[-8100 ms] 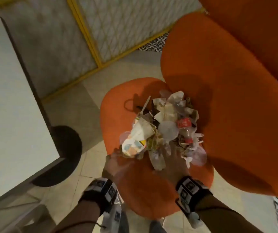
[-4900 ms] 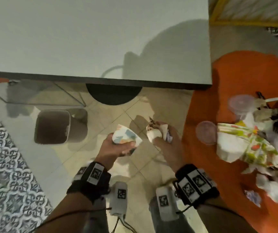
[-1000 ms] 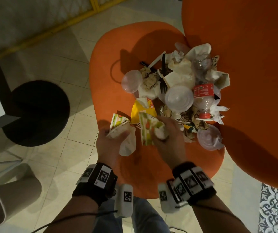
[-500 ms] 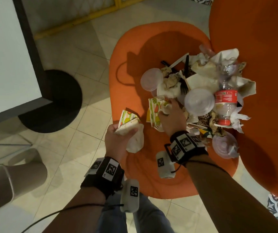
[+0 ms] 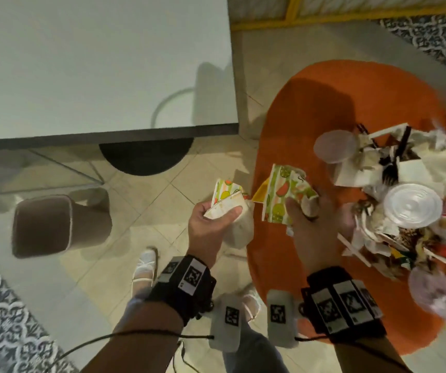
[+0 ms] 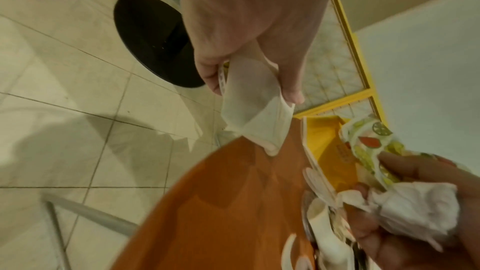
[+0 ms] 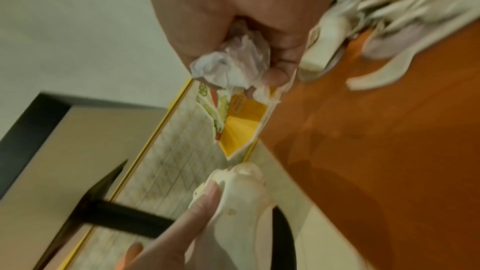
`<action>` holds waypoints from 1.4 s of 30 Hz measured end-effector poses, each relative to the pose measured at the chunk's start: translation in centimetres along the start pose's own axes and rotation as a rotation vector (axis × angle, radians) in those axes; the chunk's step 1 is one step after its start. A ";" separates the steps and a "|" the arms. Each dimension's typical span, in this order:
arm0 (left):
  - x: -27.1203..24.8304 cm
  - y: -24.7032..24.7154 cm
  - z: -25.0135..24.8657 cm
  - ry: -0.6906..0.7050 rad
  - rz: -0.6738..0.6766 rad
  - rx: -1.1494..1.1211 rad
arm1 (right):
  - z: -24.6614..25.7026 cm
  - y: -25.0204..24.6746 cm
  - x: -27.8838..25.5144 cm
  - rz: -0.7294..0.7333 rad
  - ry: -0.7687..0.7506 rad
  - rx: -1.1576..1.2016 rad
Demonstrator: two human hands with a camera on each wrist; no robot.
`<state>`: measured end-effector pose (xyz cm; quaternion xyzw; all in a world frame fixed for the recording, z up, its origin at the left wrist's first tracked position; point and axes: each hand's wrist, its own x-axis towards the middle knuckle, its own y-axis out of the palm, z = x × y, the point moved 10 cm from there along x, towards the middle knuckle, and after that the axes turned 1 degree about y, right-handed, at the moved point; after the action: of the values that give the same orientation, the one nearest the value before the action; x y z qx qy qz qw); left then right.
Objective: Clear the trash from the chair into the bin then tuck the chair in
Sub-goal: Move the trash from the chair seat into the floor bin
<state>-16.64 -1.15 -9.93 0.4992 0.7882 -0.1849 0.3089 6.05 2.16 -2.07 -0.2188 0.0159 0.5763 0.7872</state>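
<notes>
A tiled floor [image 5: 141, 211] is lying under a white bench [image 5: 95, 63]. The bin [image 5: 54, 224] is sitting at nine o'clock. The left hand [image 5: 211, 224] is gripping a crumpled fruit-print wrapper [image 5: 227, 200]; the right hand [image 5: 316, 224] is clutching printed paper and a tissue [image 5: 286, 200] beside the orange chair's [image 5: 324, 103] trash pile [image 5: 405, 205] at three o'clock.

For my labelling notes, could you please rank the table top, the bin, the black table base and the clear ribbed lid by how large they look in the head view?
1. table top
2. bin
3. black table base, though the table hides part of it
4. clear ribbed lid

The lid lies nearer the camera, so its true size may be smaller than it appears.
</notes>
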 end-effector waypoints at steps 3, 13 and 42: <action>1.1 -6.5 0.0 -0.006 -0.086 -0.042 | -0.1 6.9 -1.9 0.098 0.038 -0.051; 6.5 -42.1 -1.7 -0.056 -0.586 0.069 | 0.3 41.2 -13.4 0.466 0.160 -0.190; 23.4 -55.6 -2.5 -0.138 -0.186 0.652 | -5.1 67.8 -18.5 0.854 0.293 -0.631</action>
<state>-74.78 -8.05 -24.71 0.4842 0.7068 -0.4878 0.1674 -61.01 -0.11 -23.71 -0.4962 0.0391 0.7848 0.3691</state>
